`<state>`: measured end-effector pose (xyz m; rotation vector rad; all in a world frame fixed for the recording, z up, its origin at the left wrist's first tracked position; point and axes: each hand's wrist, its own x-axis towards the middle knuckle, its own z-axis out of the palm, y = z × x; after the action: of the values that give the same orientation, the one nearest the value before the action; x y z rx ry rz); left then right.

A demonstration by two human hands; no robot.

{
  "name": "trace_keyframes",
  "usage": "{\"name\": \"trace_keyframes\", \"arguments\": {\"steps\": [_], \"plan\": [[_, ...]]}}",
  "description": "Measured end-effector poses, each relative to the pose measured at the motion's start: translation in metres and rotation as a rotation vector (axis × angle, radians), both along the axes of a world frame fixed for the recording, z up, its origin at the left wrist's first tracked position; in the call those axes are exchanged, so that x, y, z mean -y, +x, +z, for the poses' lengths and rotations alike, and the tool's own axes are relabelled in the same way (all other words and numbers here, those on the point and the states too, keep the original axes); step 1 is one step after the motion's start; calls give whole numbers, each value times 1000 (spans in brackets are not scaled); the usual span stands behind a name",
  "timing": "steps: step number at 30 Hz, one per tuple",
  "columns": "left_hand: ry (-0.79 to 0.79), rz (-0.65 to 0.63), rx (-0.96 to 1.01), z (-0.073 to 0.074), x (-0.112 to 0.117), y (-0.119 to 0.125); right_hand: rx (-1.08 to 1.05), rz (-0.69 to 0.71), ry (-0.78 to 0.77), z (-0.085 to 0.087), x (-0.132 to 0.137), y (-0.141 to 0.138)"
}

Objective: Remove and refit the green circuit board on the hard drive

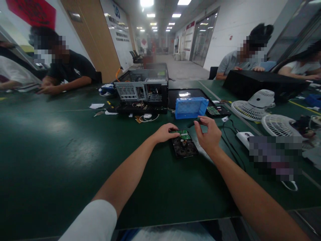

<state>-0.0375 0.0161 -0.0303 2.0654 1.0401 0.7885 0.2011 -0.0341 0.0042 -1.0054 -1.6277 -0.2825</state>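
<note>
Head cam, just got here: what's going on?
One person's left hand grips the far-left end of what looks like a hard drive, green circuit board showing. The right hand, just to its right, pinches a small dark object, too hidden to identify. Beyond them, a blue bin and an opened computer case stand on the green table. Co-workers sit at both sides.

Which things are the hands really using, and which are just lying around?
Being used, it seems:
- hard drive, held by the left hand
- small dark tool, in the right hand

Probably just lying around:
- white fans
- power strip
- blue bin
- paper scrap
</note>
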Motion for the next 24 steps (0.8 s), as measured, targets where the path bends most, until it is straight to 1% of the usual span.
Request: {"name": "trace_keyframes", "arguments": {"steps": [6, 13, 19, 24], "plan": [[13, -7, 7, -2, -1, -1, 34, -13, 37, 2, -1, 2], [11, -3, 0, -1, 0, -1, 51, 33, 32, 5, 1, 1], [18, -2, 7, -3, -1, -1, 84, 13, 44, 4, 1, 1], [26, 0, 8, -5, -2, 0, 87, 40, 63, 7, -1, 2]]}}
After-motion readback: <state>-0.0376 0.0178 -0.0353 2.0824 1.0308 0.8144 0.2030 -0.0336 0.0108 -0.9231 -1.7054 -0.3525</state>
